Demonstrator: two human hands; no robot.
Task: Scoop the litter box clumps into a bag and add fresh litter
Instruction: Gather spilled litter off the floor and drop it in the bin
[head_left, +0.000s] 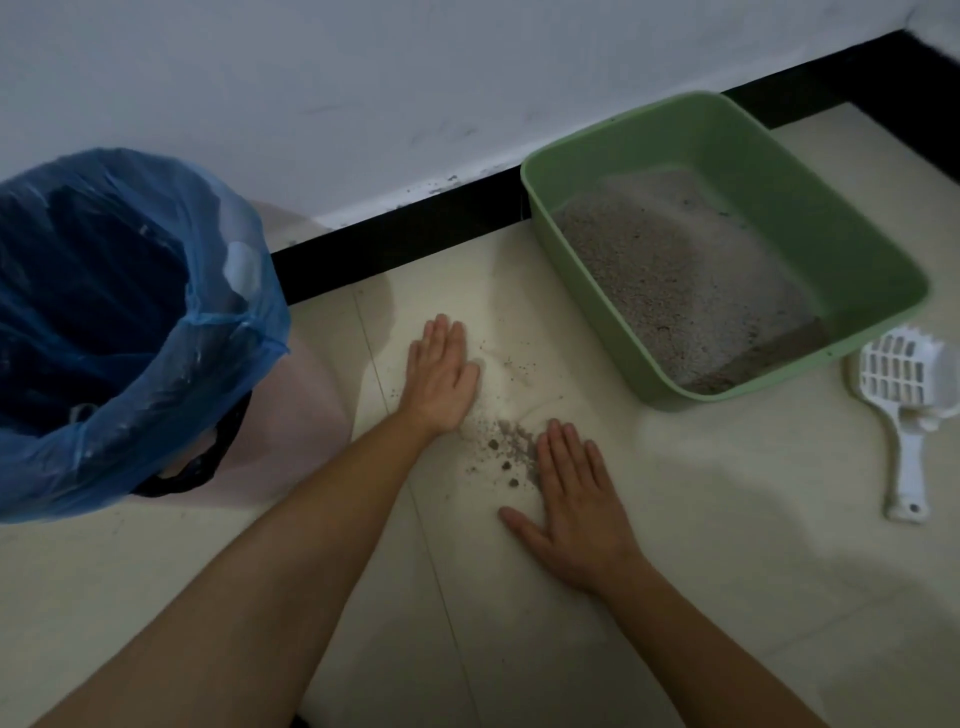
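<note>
Right hand: the right hand (576, 499) is lying flat on the tiled floor (701, 545), nearest the camera, fingers straight and together, thumb spread, holding nothing.
Spill: a scatter of spilled litter (506, 452), with a few dark clumps in it, is lying on the floor just left of the right hand's fingers, between the two hands.
Left hand: the left hand (440, 379) is resting palm-down a little farther out, fingers straight, its edge touching the far-left side of the scatter; it is holding nothing.
Scoop: the white slotted scoop (904, 395) is lying untouched at the right, just beside the box's near corner.
Bag: the blue bag (130, 405) is lining a pink bin (311, 405) at the left, mouth open, well apart from the spill.
Litter box: the green litter box (779, 171) is sitting at the far right by the black baseboard (395, 244), its litter (675, 280) banked toward the left wall.
Step, as I judge it: the hands are herding the spill into one pile.
Risk: flat palms sweeping on smooth tile are likely to be fanning grains outward or crushing clumps, and carrying a handful across to the bag may be trailing more.
</note>
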